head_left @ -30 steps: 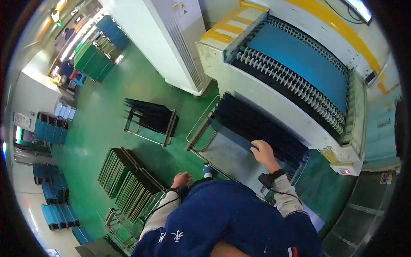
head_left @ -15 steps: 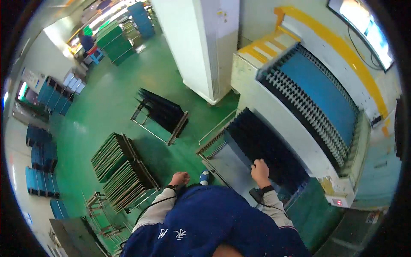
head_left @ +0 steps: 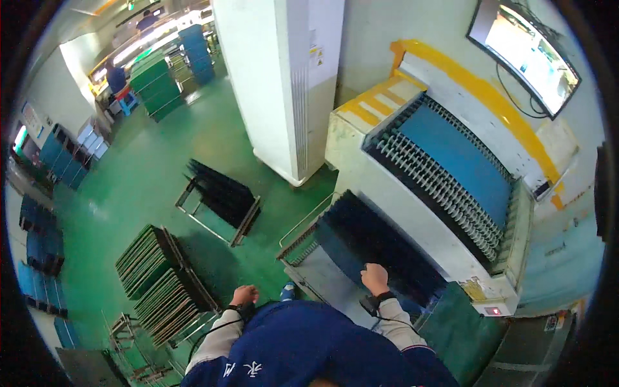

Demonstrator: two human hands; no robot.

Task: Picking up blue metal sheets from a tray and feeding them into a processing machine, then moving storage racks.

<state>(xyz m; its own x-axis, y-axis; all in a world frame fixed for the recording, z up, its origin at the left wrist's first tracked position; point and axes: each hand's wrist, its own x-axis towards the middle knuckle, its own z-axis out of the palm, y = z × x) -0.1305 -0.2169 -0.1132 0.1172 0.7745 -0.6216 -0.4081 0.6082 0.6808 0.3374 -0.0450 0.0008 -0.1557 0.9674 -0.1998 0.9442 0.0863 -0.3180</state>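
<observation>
My right hand (head_left: 375,279) is closed at the upper edge of a thin dark blue panel (head_left: 338,250), the nearest of a row of upright panels. Its fingertips are partly hidden, but they appear to pinch that edge. The row of dark panels (head_left: 387,242) stands packed in a metal rack (head_left: 298,252) with a pale grey base, beside a white conveyor machine (head_left: 400,200). My left hand (head_left: 244,295) hangs by my left side with its fingers curled and nothing visible in it.
On the conveyor's rollers (head_left: 438,200) lies a blue sheet (head_left: 464,164). A smaller rack of dark panels (head_left: 222,193) and a rack of green boards (head_left: 161,284) stand on the floor to the left. Ahead is a tall white cabinet (head_left: 258,84); a screen (head_left: 525,55) hangs at upper right.
The whole view has shifted, so the surroundings sit lower and farther left. My right hand stays at the panel's edge; my left hand remains curled at my side.
</observation>
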